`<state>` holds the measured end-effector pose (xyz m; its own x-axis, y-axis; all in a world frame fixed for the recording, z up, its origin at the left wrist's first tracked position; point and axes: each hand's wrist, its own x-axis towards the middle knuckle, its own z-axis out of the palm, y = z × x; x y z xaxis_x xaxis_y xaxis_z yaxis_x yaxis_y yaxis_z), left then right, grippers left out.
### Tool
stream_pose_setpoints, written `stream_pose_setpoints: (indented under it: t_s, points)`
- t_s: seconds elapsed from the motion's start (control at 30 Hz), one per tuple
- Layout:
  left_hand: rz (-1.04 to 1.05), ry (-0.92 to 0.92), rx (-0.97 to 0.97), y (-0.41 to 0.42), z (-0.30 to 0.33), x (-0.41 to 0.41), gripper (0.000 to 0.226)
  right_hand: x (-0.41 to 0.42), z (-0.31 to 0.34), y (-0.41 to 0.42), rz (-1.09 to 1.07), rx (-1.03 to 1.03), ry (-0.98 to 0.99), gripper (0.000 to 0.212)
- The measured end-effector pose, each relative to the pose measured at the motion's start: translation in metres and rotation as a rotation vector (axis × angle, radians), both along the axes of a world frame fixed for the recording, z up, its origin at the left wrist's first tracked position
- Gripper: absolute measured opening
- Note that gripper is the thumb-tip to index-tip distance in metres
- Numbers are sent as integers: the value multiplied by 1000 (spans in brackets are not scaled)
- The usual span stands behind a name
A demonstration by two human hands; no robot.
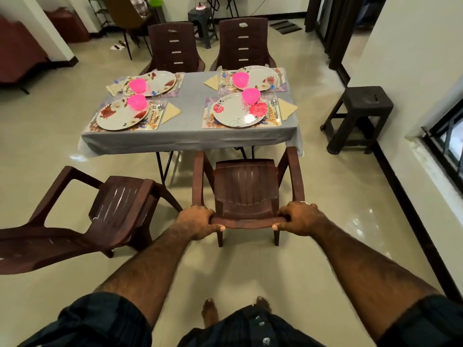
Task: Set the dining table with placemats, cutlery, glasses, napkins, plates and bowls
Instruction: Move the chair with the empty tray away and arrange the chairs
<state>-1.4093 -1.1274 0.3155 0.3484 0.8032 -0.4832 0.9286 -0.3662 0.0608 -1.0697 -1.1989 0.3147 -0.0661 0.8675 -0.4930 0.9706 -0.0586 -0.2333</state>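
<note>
The dining table (190,136) wears a grey cloth and holds several place settings. Each has a floral placemat (208,121), a flowered plate (235,116), a pink bowl (251,95), cutlery (274,107) and a folded beige napkin (286,108). A clear glass (223,77) stands at the far right setting. A brown plastic chair (246,186) faces the table's near right side. My left hand (198,221) and my right hand (300,217) both grip the top edge of its backrest.
A second brown chair (117,206) stands turned sideways at the near left. Two more chairs (175,48) are pushed in on the far side. A dark stool (360,116) stands by the right wall. My bare feet (210,311) are on the tiled floor.
</note>
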Motion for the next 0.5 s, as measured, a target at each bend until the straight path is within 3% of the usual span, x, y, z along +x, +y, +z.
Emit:
stream_pose_setpoints:
  t_s: [0.13, 0.27, 0.37, 0.5]
  points:
    - [210, -141, -2, -7, -4, -7, 98, 4, -9, -7, -102, 46, -36, 102]
    - [606, -442, -173, -5, -10, -13, 89, 9, -24, -6, -376, -20, 100, 114]
    - [672, -508, -165, -2, -17, -13, 106, 7, -22, -2, -450, -17, 210, 117]
    - [738, -547, -163, 11, -16, -16, 105, -1, -10, 15, -502, -41, 186, 123]
